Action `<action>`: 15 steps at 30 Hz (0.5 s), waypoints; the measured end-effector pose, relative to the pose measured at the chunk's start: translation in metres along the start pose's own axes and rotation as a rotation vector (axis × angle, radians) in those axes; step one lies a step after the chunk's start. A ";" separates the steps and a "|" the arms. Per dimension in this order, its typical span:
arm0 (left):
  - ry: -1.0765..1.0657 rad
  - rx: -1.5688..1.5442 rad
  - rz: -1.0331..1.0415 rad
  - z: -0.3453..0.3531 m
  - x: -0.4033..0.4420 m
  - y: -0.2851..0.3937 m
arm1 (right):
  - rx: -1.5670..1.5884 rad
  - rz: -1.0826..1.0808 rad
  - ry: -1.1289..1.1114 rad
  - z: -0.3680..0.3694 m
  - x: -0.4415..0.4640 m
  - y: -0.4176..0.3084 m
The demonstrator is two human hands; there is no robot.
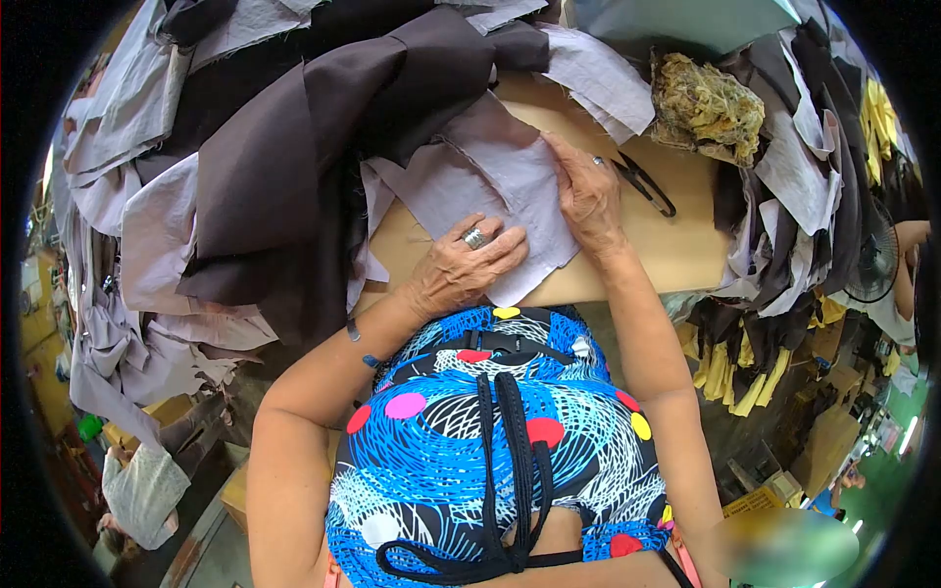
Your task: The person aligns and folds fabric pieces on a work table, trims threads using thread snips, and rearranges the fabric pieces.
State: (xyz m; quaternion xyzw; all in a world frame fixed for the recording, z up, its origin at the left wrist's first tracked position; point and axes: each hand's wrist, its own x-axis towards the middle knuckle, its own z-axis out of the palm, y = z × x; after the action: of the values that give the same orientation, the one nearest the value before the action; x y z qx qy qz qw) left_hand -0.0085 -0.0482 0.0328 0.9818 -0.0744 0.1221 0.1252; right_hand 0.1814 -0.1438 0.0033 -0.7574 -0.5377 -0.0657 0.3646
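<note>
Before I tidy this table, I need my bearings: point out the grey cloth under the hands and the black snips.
Grey cloth (535, 208), head view, on its upper face.
Black snips (645, 177), head view, midway along one side.

Tabletop (686, 230): one. Bare hands on it: two, left hand (470, 257) toward near edge, right hand (588, 191) farther in. Mauve cloth (539, 211) beneath them: at least one piece; folds hide the number of layers. Black snips (647, 186), toward right edge: one. Tangled yellowish clump (706, 108), by far right corner: one. Heaps of cloth: two, left heap (260, 186) over left edge, right heap (799, 176) along right edge; pieces in each overlap, several, exact count impossible. Fan (870, 257), beyond right edge: one.
</note>
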 end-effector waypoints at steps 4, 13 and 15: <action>-0.036 -0.007 -0.005 -0.001 0.001 0.000 | -0.006 0.007 -0.012 0.000 -0.001 0.000; -0.022 0.000 0.019 0.001 0.002 -0.001 | -0.021 0.047 -0.043 -0.005 0.001 -0.005; 0.004 -0.042 -0.005 0.002 -0.002 -0.006 | -0.042 0.110 -0.090 -0.009 0.007 -0.009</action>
State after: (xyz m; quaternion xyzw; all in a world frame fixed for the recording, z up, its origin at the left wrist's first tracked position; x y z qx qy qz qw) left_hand -0.0087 -0.0427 0.0287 0.9788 -0.0743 0.1222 0.1465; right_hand 0.1789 -0.1430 0.0177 -0.7955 -0.5096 -0.0226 0.3271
